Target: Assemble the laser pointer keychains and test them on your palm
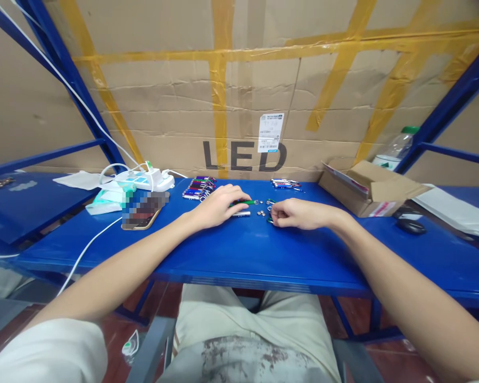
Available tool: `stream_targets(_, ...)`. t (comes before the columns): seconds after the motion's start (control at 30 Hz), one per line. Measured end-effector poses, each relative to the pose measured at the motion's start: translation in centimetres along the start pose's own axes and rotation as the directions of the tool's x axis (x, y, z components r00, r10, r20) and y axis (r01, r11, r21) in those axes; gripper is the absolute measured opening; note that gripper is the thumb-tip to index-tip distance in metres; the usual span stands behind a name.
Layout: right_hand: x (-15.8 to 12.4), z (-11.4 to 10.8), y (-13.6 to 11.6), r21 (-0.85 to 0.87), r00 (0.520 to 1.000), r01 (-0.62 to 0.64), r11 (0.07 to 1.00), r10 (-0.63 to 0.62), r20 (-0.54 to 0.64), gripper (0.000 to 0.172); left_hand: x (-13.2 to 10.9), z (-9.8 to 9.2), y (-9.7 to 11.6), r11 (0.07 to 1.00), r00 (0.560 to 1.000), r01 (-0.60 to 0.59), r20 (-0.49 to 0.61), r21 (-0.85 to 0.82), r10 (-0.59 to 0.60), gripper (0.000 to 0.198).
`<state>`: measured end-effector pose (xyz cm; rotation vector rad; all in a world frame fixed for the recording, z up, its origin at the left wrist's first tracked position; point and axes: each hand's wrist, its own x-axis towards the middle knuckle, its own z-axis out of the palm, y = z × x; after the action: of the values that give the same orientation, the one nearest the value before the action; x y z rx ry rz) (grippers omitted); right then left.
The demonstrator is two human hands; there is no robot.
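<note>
My left hand [220, 205] rests on the blue table with its fingers curved around a slim green metal tube [248, 202]. A silver tube [242, 214] lies just below that, partly under the same hand. My right hand [292, 214] is closed, its fingertips pinched at a small green carabiner clip [269, 219]; part of the clip is hidden by the fingers. Beyond these fingertips lies another dark clip [270, 201]. Several tiny round button cells [261, 213] are scattered between the two hands.
Bundled coloured penlights [198, 187] with clips lie behind my left hand, and more slim tubes [286, 184] behind my right. A phone [144, 210] and a power strip [154, 180] are at left. An open cardboard box [370, 186] and a black mouse [411, 226] stand right.
</note>
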<state>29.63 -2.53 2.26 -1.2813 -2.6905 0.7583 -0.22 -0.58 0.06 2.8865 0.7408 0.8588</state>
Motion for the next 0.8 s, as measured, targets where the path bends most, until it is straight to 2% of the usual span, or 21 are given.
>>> stream_targets(0.1, -0.3, 0.0, -0.5, 0.057, 0.99, 0.025, 0.998, -0.017, -0.142, 0.016, 0.0, 0.0, 0.0, 1.0, 1.0, 0.003, 0.005, -0.004, -0.003, 0.028)
stream_targets(0.2, -0.4, 0.1, -0.7, 0.202, 0.965, 0.033, 0.979, 0.022, -0.263, 0.013, 0.0, 0.1, 0.0, 1.0, 1.0, -0.002, 0.006, -0.007, 0.003, 0.029)
stream_targets(0.33, -0.1, 0.4, -0.8, 0.329, 0.956, 0.077, 0.941, 0.025, -0.294, 0.011, 0.0, 0.2, 0.1, 1.0, 1.0, 0.004, -0.004, 0.002, -0.004, 0.031)
stream_targets(0.6, 0.7, 1.2, -1.6, 0.364, 0.899, 0.27, 0.892, -0.097, -0.428, 0.026, 0.0, 0.4, 0.4, 1.0, 1.0, 0.011, -0.026, -0.023, -0.012, 0.034)
stream_targets(0.8, 0.9, 1.4, -1.5, 0.433, 0.907, 0.263, 0.862, -0.067, -0.417, 0.04, 0.1, 0.6, 0.6, 0.999, 1.0, -0.013, 0.003, -0.036, 0.014, 0.034)
